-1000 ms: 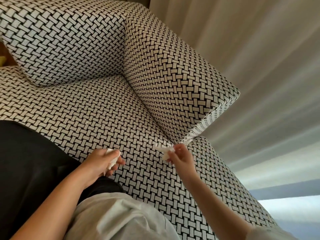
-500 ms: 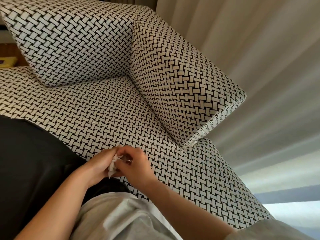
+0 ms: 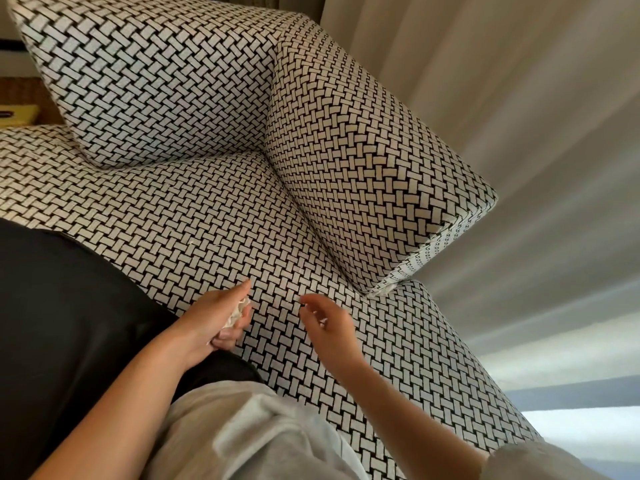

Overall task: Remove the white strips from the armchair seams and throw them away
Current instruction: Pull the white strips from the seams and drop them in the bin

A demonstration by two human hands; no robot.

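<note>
- At the far left edge, near ten o'clock, a yellow thing lies mostly cut off by the frame.
- At eight o'clock a black cloth covers the near left part of the armchair, which is upholstered in a black-and-white woven pattern.
- From eleven to twelve o'clock the back cushion stands above the seat.
- Just left of centre, the left hand is over the seat at the edge of the black cloth. Its lower fingers are curled round a crumpled wad, and its forefinger is stretched out toward twelve o'clock.
- The white strips are that wad, bunched between the palm and the curled fingers of the left hand. Whether they touch the seat I cannot tell.
- At six o'clock a pale grey garment on the person fills the bottom of the view.
- Just right of centre, at the left hand's three o'clock and apart from it, the right hand is over the seat. Its fingers are loosely bent, with thumb and forefinger tips near each other, and nothing shows in its grasp.
- At one o'clock the armrest rises beside the seat.
- At the armrest's lower front corner, at the right hand's one o'clock, a pale frayed bit shows at the seam. Whether it is a strip I cannot tell.
- From one to four o'clock a pale curtain hangs behind the armchair.
</note>
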